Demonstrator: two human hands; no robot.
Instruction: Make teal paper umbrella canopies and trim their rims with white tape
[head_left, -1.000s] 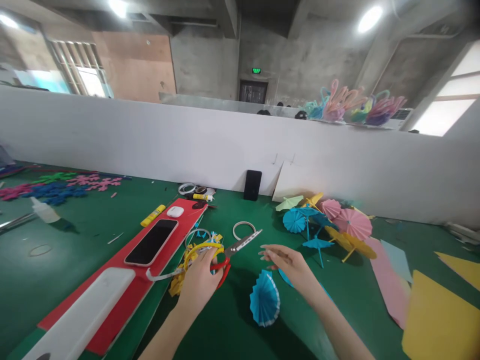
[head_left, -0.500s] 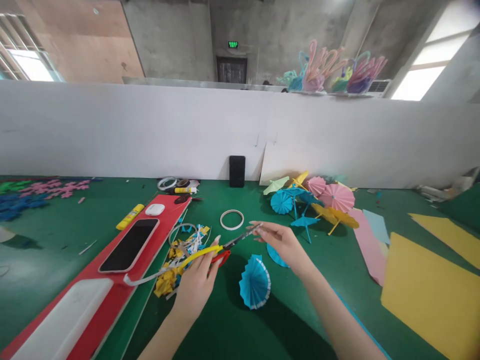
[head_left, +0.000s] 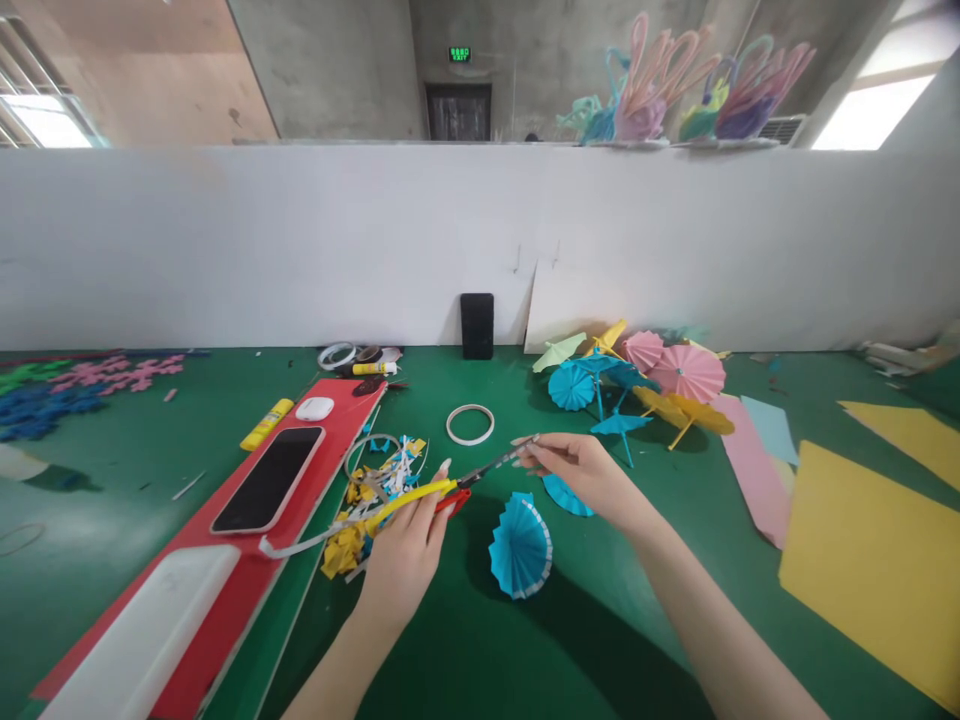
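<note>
In my left hand [head_left: 409, 545] is a pair of scissors [head_left: 420, 495] with one yellow and one red handle, its dark blades pointing right and appearing nearly closed. My right hand [head_left: 574, 465] pinches at the blade tips; whether a small piece of tape is between the fingers I cannot tell. Below the blades a pleated blue paper fan [head_left: 517, 550] with a white taped edge stands on the green table. Another blue pleated disc [head_left: 568, 494] lies partly behind my right hand. A roll of white tape [head_left: 470, 425] rests beyond the scissors.
Paper scraps [head_left: 382, 490] are heaped left of my left hand, beside a red board [head_left: 187, 570] carrying a phone [head_left: 268, 480]. Small paper umbrellas [head_left: 686, 375] cluster at the back right. Yellow sheets [head_left: 874, 560] lie at the right. A white partition [head_left: 300, 240] bounds the table's back.
The camera view has shifted slightly, so the table things sit a little higher and further right. Both hands keep nearly the same pose at the scissors.
</note>
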